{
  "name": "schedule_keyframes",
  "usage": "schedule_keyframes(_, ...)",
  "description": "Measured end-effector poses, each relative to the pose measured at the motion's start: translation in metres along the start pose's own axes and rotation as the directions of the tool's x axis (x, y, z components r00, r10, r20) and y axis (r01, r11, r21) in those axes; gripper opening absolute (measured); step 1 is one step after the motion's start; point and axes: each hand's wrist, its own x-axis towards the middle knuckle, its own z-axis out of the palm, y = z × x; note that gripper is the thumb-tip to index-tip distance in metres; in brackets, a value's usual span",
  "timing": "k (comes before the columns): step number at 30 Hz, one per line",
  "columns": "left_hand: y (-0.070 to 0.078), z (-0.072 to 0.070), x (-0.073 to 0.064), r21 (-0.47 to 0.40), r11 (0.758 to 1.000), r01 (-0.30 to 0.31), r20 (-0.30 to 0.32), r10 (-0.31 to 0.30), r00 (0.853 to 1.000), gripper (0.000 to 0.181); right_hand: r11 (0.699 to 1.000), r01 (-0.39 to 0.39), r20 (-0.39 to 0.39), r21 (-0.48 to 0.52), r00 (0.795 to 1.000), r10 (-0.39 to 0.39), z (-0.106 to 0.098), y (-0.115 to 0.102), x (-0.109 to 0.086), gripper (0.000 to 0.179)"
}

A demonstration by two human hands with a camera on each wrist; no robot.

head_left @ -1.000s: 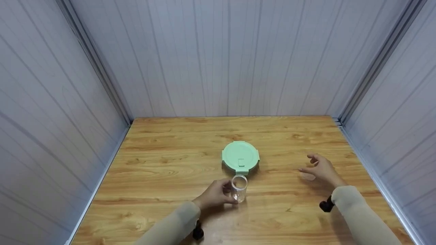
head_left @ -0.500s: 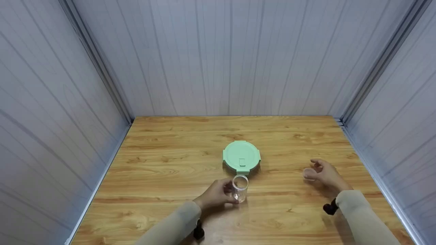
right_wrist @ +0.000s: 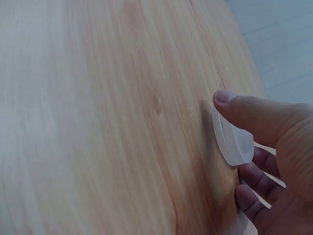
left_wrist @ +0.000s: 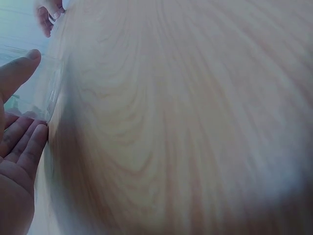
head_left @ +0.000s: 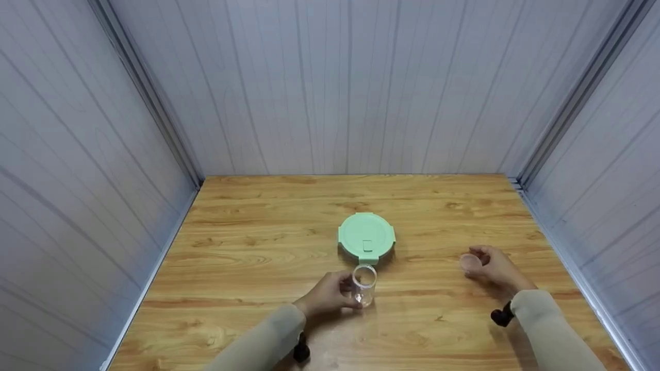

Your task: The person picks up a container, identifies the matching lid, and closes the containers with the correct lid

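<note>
My left hand (head_left: 328, 294) grips a clear, open-topped plastic jar (head_left: 365, 291) that stands upright on the table, thumb on the near side and fingers behind. In the left wrist view the jar (left_wrist: 41, 88) shows between the thumb and the fingers. Over at the right, my right hand (head_left: 496, 268) pinches a small round translucent lid (head_left: 470, 263) at its edge. The right wrist view shows this lid (right_wrist: 231, 136) tilted on its side close over the wood, thumb on its upper rim and fingers beneath.
A round food container with a mint-green clip lid (head_left: 366, 234) sits just behind the jar. The wood-grain table (head_left: 247, 237) is bounded by pale panel walls (head_left: 330, 93) at the back and both sides.
My right hand has come down onto the lid, closed its fingers on it and tipped it up from the table. The left hand and the jar have stayed in place.
</note>
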Motion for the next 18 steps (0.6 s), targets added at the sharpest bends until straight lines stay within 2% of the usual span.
schedule_keyframes(8,0.0003,0.0005,-0.0006,-0.001,1.000,-0.012,-0.005,0.012,1.000,0.048,1.000,0.000,0.003,-0.010,1.000,0.000,0.0001,-0.0011,-0.0018,0.075)
schedule_keyframes(18,-0.0004,-0.0002,0.0006,0.058,0.998,-0.006,-0.009,0.006,1.000,0.043,0.999,-0.028,0.047,-0.035,0.998,0.030,-0.0025,-0.0061,-0.0039,0.069)
